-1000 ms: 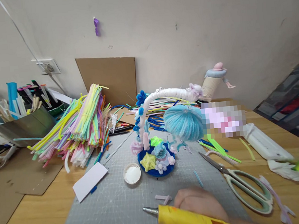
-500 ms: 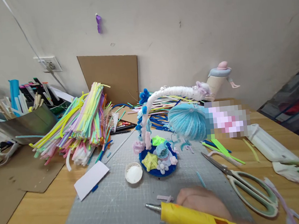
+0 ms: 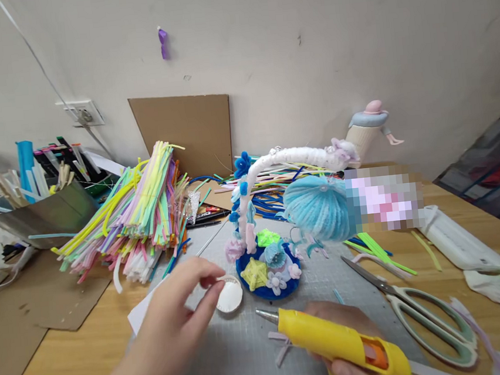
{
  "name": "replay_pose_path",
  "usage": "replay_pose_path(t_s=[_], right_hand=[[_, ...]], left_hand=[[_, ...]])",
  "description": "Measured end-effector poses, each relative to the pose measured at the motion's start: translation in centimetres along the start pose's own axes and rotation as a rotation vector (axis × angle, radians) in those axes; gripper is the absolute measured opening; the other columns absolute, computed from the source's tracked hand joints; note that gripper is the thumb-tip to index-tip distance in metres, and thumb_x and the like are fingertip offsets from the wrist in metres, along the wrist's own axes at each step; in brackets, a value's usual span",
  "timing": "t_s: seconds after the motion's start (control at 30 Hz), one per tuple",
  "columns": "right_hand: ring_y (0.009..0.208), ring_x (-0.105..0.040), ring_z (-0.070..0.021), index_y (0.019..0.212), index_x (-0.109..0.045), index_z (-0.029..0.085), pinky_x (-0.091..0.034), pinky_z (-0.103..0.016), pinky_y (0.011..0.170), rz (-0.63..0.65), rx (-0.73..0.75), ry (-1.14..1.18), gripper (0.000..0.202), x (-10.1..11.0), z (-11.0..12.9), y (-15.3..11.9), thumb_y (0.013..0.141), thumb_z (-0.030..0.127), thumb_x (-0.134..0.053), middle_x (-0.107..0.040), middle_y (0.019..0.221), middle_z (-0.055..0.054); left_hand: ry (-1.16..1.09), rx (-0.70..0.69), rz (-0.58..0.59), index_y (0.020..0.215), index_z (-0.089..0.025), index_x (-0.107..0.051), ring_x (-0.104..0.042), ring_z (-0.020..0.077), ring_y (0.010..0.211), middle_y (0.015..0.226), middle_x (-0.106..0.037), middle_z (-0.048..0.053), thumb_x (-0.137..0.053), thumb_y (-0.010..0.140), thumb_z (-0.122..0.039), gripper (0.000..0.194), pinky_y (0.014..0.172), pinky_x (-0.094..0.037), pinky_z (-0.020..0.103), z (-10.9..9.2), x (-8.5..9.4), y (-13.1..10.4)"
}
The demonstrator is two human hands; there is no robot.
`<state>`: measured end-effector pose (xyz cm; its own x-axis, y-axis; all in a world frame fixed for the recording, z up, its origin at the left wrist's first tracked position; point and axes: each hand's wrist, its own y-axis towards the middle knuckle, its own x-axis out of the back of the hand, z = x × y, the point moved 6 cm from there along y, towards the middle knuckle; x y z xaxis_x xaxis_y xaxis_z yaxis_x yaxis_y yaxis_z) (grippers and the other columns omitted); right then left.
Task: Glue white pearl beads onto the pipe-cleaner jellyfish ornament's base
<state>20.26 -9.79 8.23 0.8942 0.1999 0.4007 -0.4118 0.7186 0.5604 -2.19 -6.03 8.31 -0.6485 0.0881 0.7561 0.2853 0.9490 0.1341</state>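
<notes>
A yellow hot glue gun (image 3: 326,334) is gripped in my right hand (image 3: 346,319), its metal nozzle pointing left above the mat. My left hand (image 3: 184,303) reaches in from the lower left, at the left rim of a small white dish (image 3: 229,295). Its thumb and index fingertips are close but slightly apart, with nothing visible between them. Behind the dish stands a fuzzy craft lamp: a blue round base (image 3: 269,292) with a yellow star (image 3: 255,274) and flowers, a white curved stem (image 3: 293,155), and a light-blue ribbed shade (image 3: 318,209).
Scissors (image 3: 416,313) lie open-bladed at right on the grey cutting mat (image 3: 231,354) and wooden table. A heap of pastel pipe cleaners (image 3: 141,204) and a metal container (image 3: 53,212) stand left. Purple scraps (image 3: 280,344) lie near the nozzle. Cardboard (image 3: 187,131) leans on the wall.
My left hand has come into view from the lower left, up to the white dish. The glue gun has moved slightly up and right in my right hand.
</notes>
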Motion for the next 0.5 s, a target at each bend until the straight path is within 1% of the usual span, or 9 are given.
replay_pose_path(t_s=[0.07,0.1,0.13,0.2,0.3,0.4,0.5], right_hand=[[0.052,-0.056,-0.0175,0.071,-0.05,0.024,-0.044,-0.027,0.05,-0.031,-0.031,0.049,0.029,-0.1,-0.3,0.1,0.087,0.046,-0.04,-0.056,0.058,0.0],[0.052,-0.056,-0.0176,0.071,-0.05,0.024,-0.044,-0.027,0.05,-0.04,-0.036,0.071,0.029,-0.2,-0.3,0.1,0.087,0.047,-0.041,-0.056,0.058,0.0],[0.052,-0.056,-0.018,0.071,-0.051,0.024,-0.044,-0.028,0.05,-0.047,-0.032,0.076,0.029,-0.2,-0.4,0.1,0.087,0.047,-0.041,-0.057,0.059,0.0],[0.054,-0.058,-0.0188,0.074,-0.052,0.025,-0.046,-0.029,0.052,-0.066,-0.024,0.054,0.028,-0.1,-0.4,0.1,0.088,0.047,-0.04,-0.058,0.061,-0.001],[0.056,-0.06,-0.0198,0.078,-0.054,0.026,-0.047,-0.029,0.053,-0.063,-0.015,0.011,0.029,0.1,-0.1,0.1,0.09,0.047,-0.039,-0.06,0.062,-0.001],[0.059,-0.062,-0.02,0.082,-0.055,0.027,-0.049,-0.029,0.055,-0.048,0.004,0.006,0.027,0.3,0.2,0.2,0.09,0.047,-0.039,-0.063,0.064,-0.001],[0.057,-0.062,-0.019,0.079,-0.055,0.025,-0.049,-0.028,0.054,-0.032,0.016,0.012,0.028,0.3,0.2,0.3,0.091,0.044,-0.039,-0.062,0.063,-0.001]], left_hand=[[0.075,-0.009,0.148,0.095,-0.022,-0.064,-0.056,0.019,0.09,0.094,-0.064,0.004,-0.051,0.088,-0.028,0.016,0.079,-0.043,0.031,0.0,-1.4,2.2],[0.122,-0.02,0.224,0.095,-0.023,-0.065,-0.056,0.0194,0.091,0.094,-0.064,0.003,-0.054,0.086,-0.028,0.015,0.079,-0.042,0.031,0.0,-2.1,2.7],[0.17,-0.038,0.287,0.093,-0.024,-0.066,-0.056,0.0197,0.091,0.093,-0.064,0.003,-0.056,0.084,-0.028,0.014,0.078,-0.041,0.031,0.0,-2.7,3.0],[0.273,-0.076,0.361,0.087,-0.024,-0.067,-0.055,0.02,0.089,0.09,-0.064,0.002,-0.059,0.083,-0.029,0.011,0.075,-0.038,0.031,0.0,-3.5,2.8],[0.398,-0.113,0.387,0.077,-0.022,-0.067,-0.054,0.0194,0.084,0.084,-0.065,0.003,-0.055,0.085,-0.026,0.015,0.073,-0.034,0.032,-0.2,-4.1,2.4],[0.468,-0.124,0.408,0.073,-0.022,-0.066,-0.055,0.0196,0.083,0.082,-0.066,0.003,-0.052,0.086,-0.022,0.02,0.073,-0.032,0.034,-0.6,-4.3,2.4],[0.501,-0.133,0.417,0.071,-0.02,-0.066,-0.056,0.0198,0.082,0.081,-0.067,0.004,-0.05,0.084,-0.018,0.021,0.073,-0.032,0.035,-1.0,-4.4,2.4]])
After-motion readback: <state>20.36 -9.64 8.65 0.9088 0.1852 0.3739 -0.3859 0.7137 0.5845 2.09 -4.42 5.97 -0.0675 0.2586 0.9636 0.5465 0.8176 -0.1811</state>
